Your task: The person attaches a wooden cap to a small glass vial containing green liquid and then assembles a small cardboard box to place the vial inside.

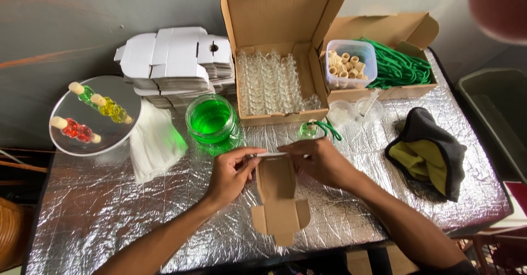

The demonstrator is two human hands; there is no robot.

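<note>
We are looking down on a foil-covered worktop (110, 214), and both hands are busy at its middle. The left hand (230, 173) and the right hand (321, 162) meet over a flat cardboard box blank (279, 198), which lies unfolded on the foil with its far edge lifted between the fingertips. Left grip: pinched closed on that raised flap from its left end. Right grip: closed on the same flap from the right end, fingers curled over it.

Taking the box blank as our marker: just beyond it and to the left sits a jar of green liquid (211, 120). Straight beyond it stands an open carton (280, 11) packed with clear little bottles (269, 82). Just past the right hand we spot a small green bottle with a cork and green cord (314, 129), touching the foil. Far left of the blank, a round mirror plate (123, 96) carries three corked bottles in green, yellow and red. Between that plate and the jar lies a white cloth (156, 143), with a stack of white flat boxes (175, 58) behind it.

To the right of the blank rests a dark cloth with yellow lining (431, 154). Beyond that, a tub of corks (351, 63) and green cords (401, 66) fill a second carton.
</note>
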